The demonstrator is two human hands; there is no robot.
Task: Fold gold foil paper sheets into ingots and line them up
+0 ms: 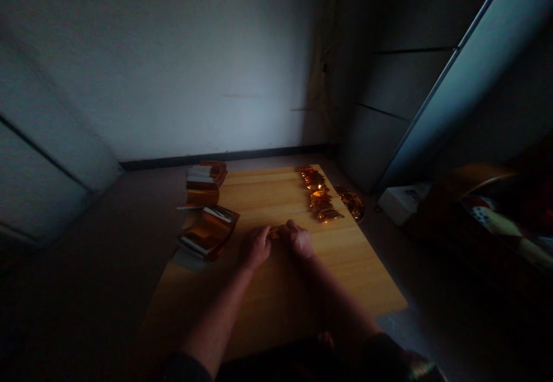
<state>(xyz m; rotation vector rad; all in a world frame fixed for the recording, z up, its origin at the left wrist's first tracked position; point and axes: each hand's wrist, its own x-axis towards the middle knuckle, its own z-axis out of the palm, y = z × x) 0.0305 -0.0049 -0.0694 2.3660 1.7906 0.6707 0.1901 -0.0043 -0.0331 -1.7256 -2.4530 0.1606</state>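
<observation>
Both my hands meet over the middle of the wooden table. Between them is a small piece of shiny gold foil paper (275,233). My left hand (257,246) pinches its left end, and my right hand (297,238) has its fingers curled on the right end. The fingers cover much of the piece, so its full shape is hidden. To the left lie stacks of flat gold and white foil sheets (209,229). On the right, a row of folded gold foil pieces (319,195) runs along the table's far right side.
The wooden table (358,278) stands on a grey floor, facing a pale wall (242,71). Beyond its right edge, more gold foil pieces (351,202) lie in a heap on the floor. A white box (400,203) and a dark wooden chair (449,192) stand farther right.
</observation>
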